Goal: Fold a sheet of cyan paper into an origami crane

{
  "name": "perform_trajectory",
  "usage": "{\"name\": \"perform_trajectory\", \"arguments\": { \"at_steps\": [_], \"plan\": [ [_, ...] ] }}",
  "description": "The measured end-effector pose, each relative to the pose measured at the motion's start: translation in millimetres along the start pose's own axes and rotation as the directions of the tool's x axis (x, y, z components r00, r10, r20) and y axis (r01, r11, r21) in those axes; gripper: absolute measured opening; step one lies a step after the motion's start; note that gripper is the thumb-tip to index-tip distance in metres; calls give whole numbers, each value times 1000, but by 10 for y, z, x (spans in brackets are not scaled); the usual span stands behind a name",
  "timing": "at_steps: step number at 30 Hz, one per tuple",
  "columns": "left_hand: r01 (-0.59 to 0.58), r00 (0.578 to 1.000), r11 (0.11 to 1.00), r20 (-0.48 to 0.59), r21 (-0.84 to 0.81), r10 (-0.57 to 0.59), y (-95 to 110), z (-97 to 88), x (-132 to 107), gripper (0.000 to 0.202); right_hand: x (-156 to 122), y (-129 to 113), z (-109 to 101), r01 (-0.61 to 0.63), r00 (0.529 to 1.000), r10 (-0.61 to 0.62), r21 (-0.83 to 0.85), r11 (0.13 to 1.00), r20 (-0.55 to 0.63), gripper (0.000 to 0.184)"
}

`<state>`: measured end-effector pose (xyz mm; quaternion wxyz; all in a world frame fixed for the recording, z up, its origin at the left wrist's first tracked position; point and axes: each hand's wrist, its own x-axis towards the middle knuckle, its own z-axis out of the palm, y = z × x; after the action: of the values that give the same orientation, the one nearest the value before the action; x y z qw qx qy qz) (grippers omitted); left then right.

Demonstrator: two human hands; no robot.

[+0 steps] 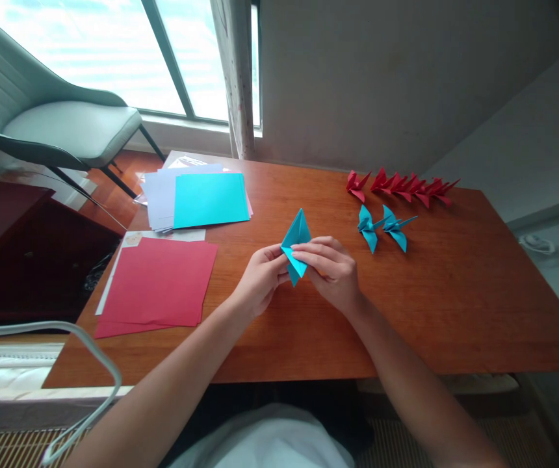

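A partly folded blue origami paper (299, 229) is held between my two hands above the middle of the table. It has a pointed diamond shape, with one tip up and two points below. My left hand (262, 274) pinches its left side, thumb in front. From the right, my right hand (332, 268) presses its fingers on the front flap. Some fingertips are hidden behind the paper. Two blue paper cranes, a left one (367, 229) and a right one (396, 227), stand to the right of my hands.
Behind them is a row of red paper cranes (413, 187). On the left lie red paper sheets (160, 283) and a stack topped by blue paper (211, 200). The wooden table (435, 312) reaches toward the wall. A chair (69, 127) stands by the window, and a white cable (89, 341) curves at lower left.
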<state>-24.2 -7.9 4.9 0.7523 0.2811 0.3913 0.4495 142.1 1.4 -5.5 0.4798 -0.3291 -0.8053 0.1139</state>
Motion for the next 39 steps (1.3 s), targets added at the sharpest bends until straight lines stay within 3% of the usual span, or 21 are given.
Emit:
{"name": "perform_trajectory", "arguments": {
  "at_steps": [8, 12, 17, 21, 23, 25, 27, 30, 33, 39],
  "plan": [
    [11, 999, 995, -45, -100, -16, 42, -53, 53, 22, -42, 8, -7, 20, 987, -3, -102, 995, 161, 49],
    [24, 998, 992, -48, -126, -31, 51, -64, 72, 24, -50, 0, -26, 9, 979, 12, -101, 995, 205, 46],
    [-24, 999, 996, -47, -86, 20, 20, -57, 46, 28, -29, -23, -23, -66, 987, 69, -23, 998, 142, 35],
    [-30, 999, 998, -41, -54, 27, -1, -57, 43, 34, 16, -60, -31, -213, 977, 211, 116, 970, 29, 23],
    [-29, 999, 999, -39, -31, 28, -7, -54, 47, 37, 25, -56, -33, -334, 937, 345, 162, 929, -49, 17],
    [-28, 999, 1000, -39, -4, 28, -10, -47, 44, 39, 22, -29, -26, -465, 866, 491, 209, 860, -95, 16],
    [-31, 999, 999, -42, 22, 32, -12, -38, 35, 39, 13, 11, -12, -564, 797, 600, 269, 781, -71, 22],
    [-42, 998, 998, -51, 53, 44, -10, -24, 17, 39, 12, 53, 9, -644, 732, 680, 366, 672, 42, 28],
    [-51, 997, 996, -58, 70, 55, -6, -13, 6, 39, 30, 62, 13, -672, 701, 707, 421, 609, 96, 30],
    [-53, 998, 995, -41, 82, 57, -6, -5, 3, 42, 49, 85, -11, -685, 695, 705, 429, 589, 143, 29]
  ]
}}
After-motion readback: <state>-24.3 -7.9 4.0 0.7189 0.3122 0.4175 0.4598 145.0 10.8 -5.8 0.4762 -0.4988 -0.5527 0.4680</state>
